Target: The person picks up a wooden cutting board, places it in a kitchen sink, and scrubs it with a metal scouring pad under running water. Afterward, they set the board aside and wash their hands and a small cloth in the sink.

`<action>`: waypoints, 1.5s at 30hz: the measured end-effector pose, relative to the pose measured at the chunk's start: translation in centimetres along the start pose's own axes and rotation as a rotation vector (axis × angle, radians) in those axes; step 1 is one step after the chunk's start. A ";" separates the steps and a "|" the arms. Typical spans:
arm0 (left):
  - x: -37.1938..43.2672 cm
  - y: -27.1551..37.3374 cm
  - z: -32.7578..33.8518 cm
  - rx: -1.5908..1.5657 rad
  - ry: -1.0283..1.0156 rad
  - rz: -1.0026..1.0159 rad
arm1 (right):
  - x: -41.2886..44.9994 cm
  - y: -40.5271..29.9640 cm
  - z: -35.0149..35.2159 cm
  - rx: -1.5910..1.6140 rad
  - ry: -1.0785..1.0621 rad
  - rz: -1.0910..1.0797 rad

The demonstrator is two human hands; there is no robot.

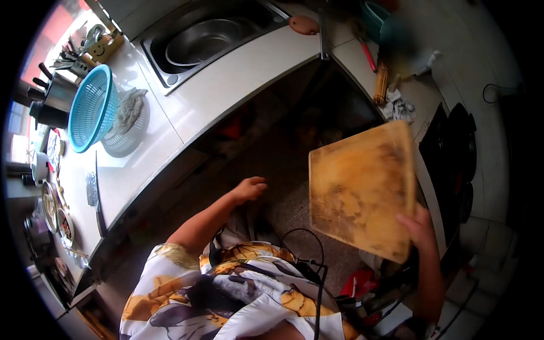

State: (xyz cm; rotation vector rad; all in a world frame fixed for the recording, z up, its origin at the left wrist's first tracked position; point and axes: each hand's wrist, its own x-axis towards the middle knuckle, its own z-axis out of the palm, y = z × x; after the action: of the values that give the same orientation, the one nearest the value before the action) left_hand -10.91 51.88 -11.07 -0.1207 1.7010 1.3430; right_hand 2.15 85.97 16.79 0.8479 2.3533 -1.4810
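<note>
A worn wooden cutting board (pixel 357 191) stands tilted on edge in the air at the right, its dark-stained face towards me. My right hand (pixel 418 227) grips it at the lower right edge, thumb on the face and fingers hidden behind. Nothing shows in my left hand (pixel 250 189), which hangs over the dark floor before my body with its fingers loosely bent and a little apart. On the counter to the left lies a cleaver (pixel 97 193), well away from that hand.
A blue plastic colander (pixel 93 108) leans near a grey rag (pixel 129 110) on the white counter (pixel 212 100). A metal basin (pixel 204 42) sits in the sink (pixel 172 80). Beyond the board are a black stove (pixel 446 144) and crumpled paper (pixel 399 106). A black cable (pixel 321 289) hangs before me.
</note>
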 end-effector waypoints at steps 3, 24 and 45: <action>-1.2 -5.5 -5.2 -0.312 0.105 -0.074 | 4.0 4.6 2.6 -0.208 -0.044 -0.055; -22.2 -18.2 -16.8 -0.290 0.637 -0.219 | 35.8 -2.4 25.1 -0.687 0.059 0.040; -16.0 -2.6 -2.7 -0.922 0.887 -0.721 | 55.4 3.6 26.6 -1.261 -0.457 -0.033</action>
State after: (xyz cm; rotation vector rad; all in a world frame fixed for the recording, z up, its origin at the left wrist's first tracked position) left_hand -2.03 41.61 -1.78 -1.8814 1.2600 1.4471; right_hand -43.18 82.96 -24.79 0.0978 2.2646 0.0262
